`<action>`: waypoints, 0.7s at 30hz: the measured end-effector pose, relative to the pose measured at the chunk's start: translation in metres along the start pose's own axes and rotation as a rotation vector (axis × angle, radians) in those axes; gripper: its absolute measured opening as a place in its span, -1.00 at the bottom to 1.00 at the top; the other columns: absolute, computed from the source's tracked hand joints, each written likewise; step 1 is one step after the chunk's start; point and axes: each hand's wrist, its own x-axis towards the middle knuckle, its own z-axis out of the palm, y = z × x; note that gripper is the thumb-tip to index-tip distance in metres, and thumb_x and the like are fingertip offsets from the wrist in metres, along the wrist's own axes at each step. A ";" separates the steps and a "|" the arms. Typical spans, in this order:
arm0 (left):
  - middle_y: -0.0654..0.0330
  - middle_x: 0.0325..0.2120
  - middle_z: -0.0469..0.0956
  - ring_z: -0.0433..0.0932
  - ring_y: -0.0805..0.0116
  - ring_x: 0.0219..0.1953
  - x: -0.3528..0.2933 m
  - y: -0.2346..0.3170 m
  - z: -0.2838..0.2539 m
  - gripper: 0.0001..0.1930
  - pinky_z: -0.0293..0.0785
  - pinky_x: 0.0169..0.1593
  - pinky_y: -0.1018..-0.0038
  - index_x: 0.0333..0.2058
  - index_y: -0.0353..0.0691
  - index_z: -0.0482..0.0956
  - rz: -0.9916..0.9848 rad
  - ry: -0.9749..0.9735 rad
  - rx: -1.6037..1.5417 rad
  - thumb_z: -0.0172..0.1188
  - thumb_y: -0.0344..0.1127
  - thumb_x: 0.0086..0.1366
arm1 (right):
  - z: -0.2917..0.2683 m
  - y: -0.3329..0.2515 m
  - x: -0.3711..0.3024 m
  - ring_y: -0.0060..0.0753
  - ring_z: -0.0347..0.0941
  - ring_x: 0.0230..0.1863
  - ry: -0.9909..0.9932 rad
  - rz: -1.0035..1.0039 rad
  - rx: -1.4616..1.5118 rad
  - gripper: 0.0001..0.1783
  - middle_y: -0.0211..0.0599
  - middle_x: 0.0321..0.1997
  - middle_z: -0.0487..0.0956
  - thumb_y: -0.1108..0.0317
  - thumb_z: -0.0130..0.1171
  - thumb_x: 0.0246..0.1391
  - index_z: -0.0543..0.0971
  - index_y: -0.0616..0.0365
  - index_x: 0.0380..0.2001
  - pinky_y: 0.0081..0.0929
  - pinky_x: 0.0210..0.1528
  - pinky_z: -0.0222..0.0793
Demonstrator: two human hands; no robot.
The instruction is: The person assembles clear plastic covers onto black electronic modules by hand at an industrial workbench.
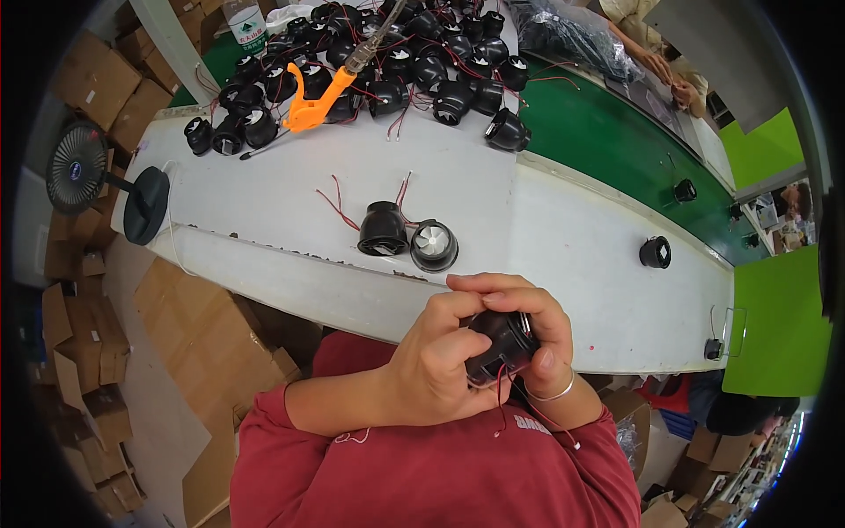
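Close to my body, at the table's near edge, both hands are wrapped round a black fan housing (503, 352) with red and dark wires hanging down from it. My left hand (440, 348) grips it from the left, fingers curled. Around the far and right side curls my right hand (544, 330), with a bangle on its wrist. Just beyond my hands two more such units rest on the white table: a black housing (382, 229) with red wires pointing away, and a housing (434, 245) showing a white impeller.
A large heap of black fan housings (431, 70) fills the back. In front of it stands an orange-handled electric screwdriver (319, 101). A small desk fan (145, 204) is at left. Single housings (655, 253) sit to the right. Another person's hands (669, 79) work at back right.
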 end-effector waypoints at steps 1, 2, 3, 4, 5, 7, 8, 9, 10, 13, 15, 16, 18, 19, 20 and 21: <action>-0.14 -0.08 0.23 0.40 0.11 -0.14 0.001 0.000 0.000 -0.19 0.48 -0.22 0.37 -0.03 -0.18 0.09 0.025 -0.016 0.041 0.49 -0.51 -0.20 | 0.000 0.000 0.000 -0.06 0.37 0.19 -0.010 0.000 -0.002 -0.24 0.21 0.23 0.33 -0.13 0.02 0.17 0.35 0.37 0.15 -0.22 0.22 0.28; -0.15 -0.04 0.20 0.42 0.19 -0.10 0.002 0.000 -0.001 -0.18 0.49 -0.20 0.44 0.00 -0.18 0.04 0.050 -0.032 0.082 0.47 -0.51 -0.13 | 0.001 -0.001 0.000 -0.06 0.37 0.19 -0.009 0.001 -0.004 -0.24 0.21 0.23 0.33 -0.13 0.02 0.17 0.35 0.37 0.15 -0.22 0.22 0.28; -0.15 -0.04 0.20 0.42 0.19 -0.10 0.003 0.001 -0.003 -0.18 0.49 -0.20 0.44 0.00 -0.18 0.04 0.050 -0.031 0.083 0.47 -0.51 -0.13 | 0.002 -0.002 0.000 -0.04 0.35 0.21 0.012 0.030 0.054 -0.18 0.21 0.25 0.31 -0.18 0.04 0.15 0.29 0.36 0.19 -0.22 0.23 0.26; -0.16 -0.04 0.19 0.40 0.17 -0.07 0.004 0.003 -0.006 -0.17 0.48 -0.16 0.42 0.01 -0.19 0.03 -0.018 -0.041 0.052 0.48 -0.49 -0.12 | 0.005 -0.004 0.001 -0.03 0.33 0.24 0.032 0.059 0.113 -0.11 0.21 0.27 0.28 -0.23 0.07 0.13 0.24 0.34 0.23 -0.22 0.24 0.25; -0.16 -0.03 0.19 0.39 0.15 -0.05 0.004 0.004 -0.010 -0.16 0.48 -0.13 0.39 0.02 -0.20 0.03 -0.085 -0.050 0.023 0.49 -0.47 -0.11 | 0.014 -0.008 0.003 -0.03 0.29 0.27 0.120 0.097 0.157 -0.04 0.20 0.30 0.23 -0.27 0.11 0.08 0.18 0.32 0.26 -0.21 0.26 0.24; -0.08 -0.06 0.22 0.40 0.20 -0.06 0.002 0.005 -0.015 -0.19 0.45 -0.10 0.40 0.04 -0.22 0.06 -0.169 0.016 -0.150 0.47 -0.47 -0.08 | 0.016 -0.007 0.001 -0.09 0.19 0.34 0.161 0.164 0.254 0.11 0.10 0.37 0.12 -0.24 0.32 -0.08 0.08 0.25 0.32 -0.22 0.28 0.21; -0.01 -0.08 0.25 0.41 0.24 -0.07 0.000 0.007 -0.019 -0.23 0.42 -0.08 0.42 0.05 -0.25 0.09 -0.252 0.083 -0.324 0.45 -0.48 -0.04 | 0.008 0.001 -0.005 -0.13 0.20 0.34 0.023 0.167 0.149 0.14 0.04 0.37 0.13 -0.17 0.42 -0.16 0.09 0.25 0.31 -0.23 0.28 0.21; -0.01 -0.08 0.25 0.41 0.24 -0.07 -0.005 0.009 -0.028 -0.23 0.42 -0.08 0.42 0.05 -0.25 0.09 -0.251 0.086 -0.311 0.45 -0.48 -0.04 | 0.001 0.006 -0.008 -0.16 0.20 0.33 -0.113 0.164 0.046 0.17 -0.01 0.36 0.14 -0.10 0.51 -0.24 0.10 0.24 0.30 -0.24 0.28 0.21; 0.04 -0.07 0.29 0.43 0.31 -0.07 -0.013 0.013 -0.040 -0.23 0.43 -0.07 0.44 0.07 -0.24 0.08 -0.409 0.029 -0.377 0.44 -0.48 -0.01 | 0.004 -0.001 -0.008 -0.22 0.26 0.28 -0.195 0.284 -0.044 0.20 -0.11 0.33 0.21 0.07 0.62 -0.36 0.12 0.21 0.29 -0.33 0.20 0.29; 0.13 -0.14 0.37 0.45 0.44 -0.10 -0.045 0.027 -0.068 -0.31 0.44 -0.10 0.51 0.05 -0.23 0.13 -0.772 0.012 -0.357 0.42 -0.44 0.05 | 0.039 0.009 -0.017 -0.30 0.47 -0.04 -0.215 0.682 -0.130 0.14 -0.06 0.14 0.41 0.14 0.60 -0.32 0.13 0.28 0.26 -0.43 0.00 0.41; 0.17 -0.23 0.39 0.44 0.46 -0.14 -0.082 0.022 -0.079 -0.41 0.42 -0.14 0.53 -0.02 -0.25 0.19 -0.928 0.079 -0.190 0.40 -0.40 0.09 | 0.065 0.052 -0.031 -0.24 0.49 -0.03 -0.196 0.654 -0.066 -0.03 0.01 0.02 0.48 0.12 0.52 -0.21 0.22 0.40 0.15 -0.36 0.03 0.40; 0.17 -0.24 0.38 0.42 0.47 -0.17 -0.096 0.019 -0.082 -0.44 0.39 -0.14 0.53 -0.05 -0.25 0.19 -0.949 0.122 -0.159 0.40 -0.38 0.11 | 0.075 0.076 -0.039 -0.24 0.49 -0.05 -0.212 0.684 -0.080 -0.10 0.01 -0.01 0.50 0.12 0.49 -0.18 0.26 0.39 0.10 -0.37 0.02 0.40; 0.20 -0.29 0.33 0.36 0.47 -0.22 -0.132 0.015 -0.090 -0.52 0.34 -0.12 0.53 -0.14 -0.26 0.21 -1.080 0.190 -0.055 0.35 -0.30 0.17 | 0.093 0.098 -0.046 -0.48 0.44 -0.06 -0.297 0.852 -0.149 -0.38 -0.25 -0.08 0.51 0.30 0.37 -0.01 0.33 0.29 0.04 -0.53 -0.03 0.40; 0.21 -0.29 0.32 0.34 0.47 -0.23 -0.146 0.016 -0.091 -0.53 0.33 -0.14 0.53 -0.15 -0.26 0.21 -1.157 0.250 -0.032 0.34 -0.25 0.18 | 0.097 0.104 -0.044 -0.48 0.44 -0.06 -0.318 0.857 -0.132 -0.38 -0.25 -0.08 0.51 0.30 0.37 -0.01 0.33 0.29 0.04 -0.53 -0.03 0.40; 0.21 -0.30 0.31 0.32 0.48 -0.25 -0.157 0.015 -0.091 -0.54 0.32 -0.15 0.54 -0.16 -0.26 0.22 -1.235 0.308 -0.012 0.33 -0.21 0.20 | 0.101 0.110 -0.042 -0.51 0.45 -0.09 -0.333 0.932 -0.096 -0.42 -0.28 -0.11 0.52 0.29 0.36 0.00 0.35 0.28 0.01 -0.54 -0.08 0.42; 0.18 -0.27 0.32 0.33 0.48 -0.22 -0.170 0.010 -0.092 -0.55 0.33 -0.14 0.55 -0.15 -0.28 0.23 -1.229 0.353 0.023 0.28 -0.13 0.25 | 0.105 0.114 -0.040 -0.54 0.46 -0.13 -0.350 1.014 -0.061 -0.46 -0.30 -0.14 0.53 0.28 0.35 0.01 0.36 0.27 -0.02 -0.55 -0.13 0.43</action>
